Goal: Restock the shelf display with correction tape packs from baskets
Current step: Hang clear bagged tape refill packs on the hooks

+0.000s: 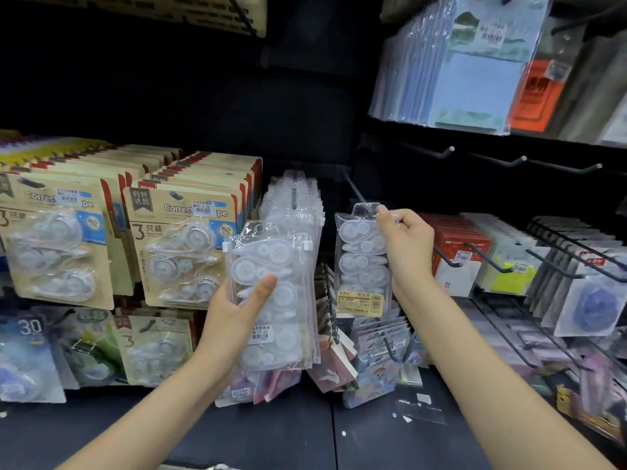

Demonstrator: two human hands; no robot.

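Right hand [405, 244]: thumb and fingers pinch the top header of a single clear correction tape pack [363, 259], held upright at the tip of a bare display hook [354, 189]. Whether the hang hole has met the hook tip cannot be told.

Left hand [237, 308]: fingers curled behind, thumb pressed on the front of a stack of clear packs [274, 300], which sits just in front of the packs already hanging [293, 198] on the neighbouring hook.

Risks, as judged: the pinch covers part of the header, so the hole may miss the hook and the pack drop onto the notebooks [334, 337] below. The slick stack could fan out and slip under a one-thumb hold. Carded three-packs [183, 245] to the left appear unaffected.
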